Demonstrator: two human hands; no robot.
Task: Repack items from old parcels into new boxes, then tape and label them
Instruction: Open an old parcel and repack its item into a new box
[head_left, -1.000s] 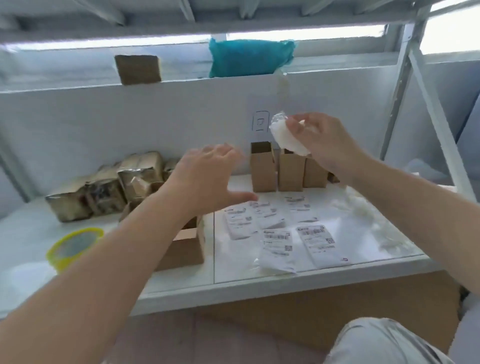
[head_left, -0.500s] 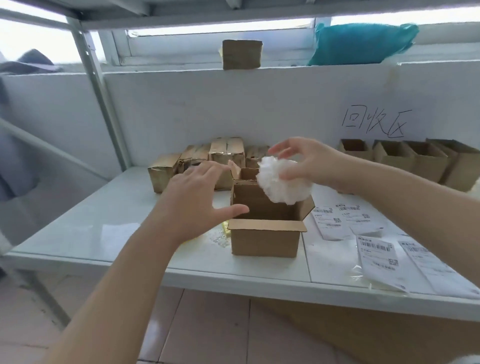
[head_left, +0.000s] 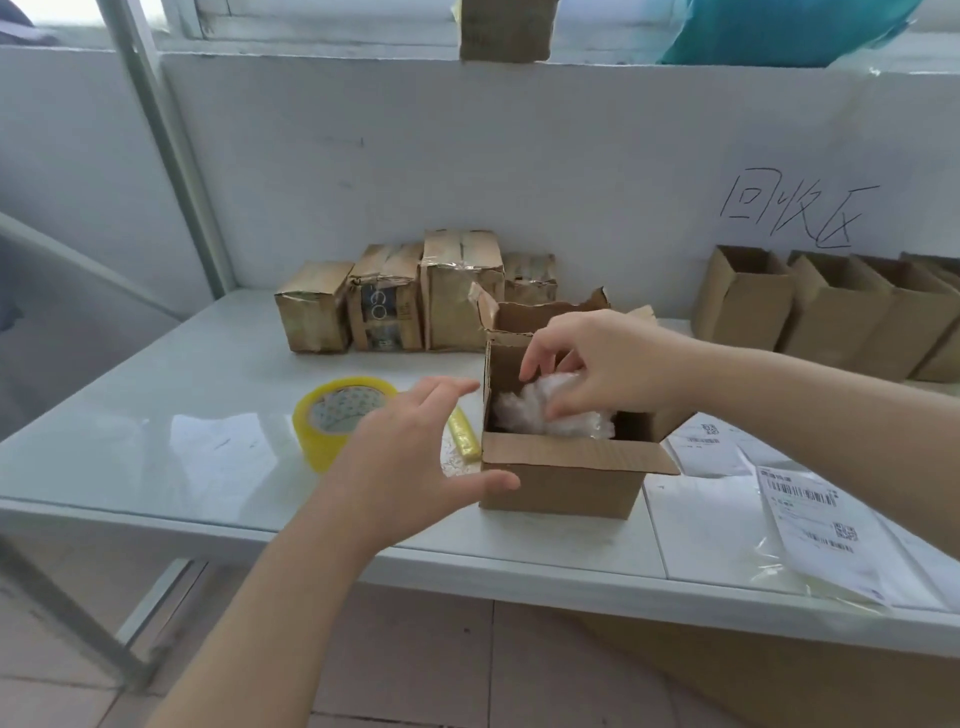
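Four parcels (head_left: 461, 291), one box (head_left: 561, 486), one bundle (head_left: 522, 413)

Left hand (head_left: 410, 457) spread; right hand's (head_left: 608, 358) fingers (head_left: 540, 353) curled.

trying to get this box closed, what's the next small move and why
Probably push the white bundle down and let go: the right hand grips it inside the open box, its top near the rim, while the left hand hovers open at the box's left side.
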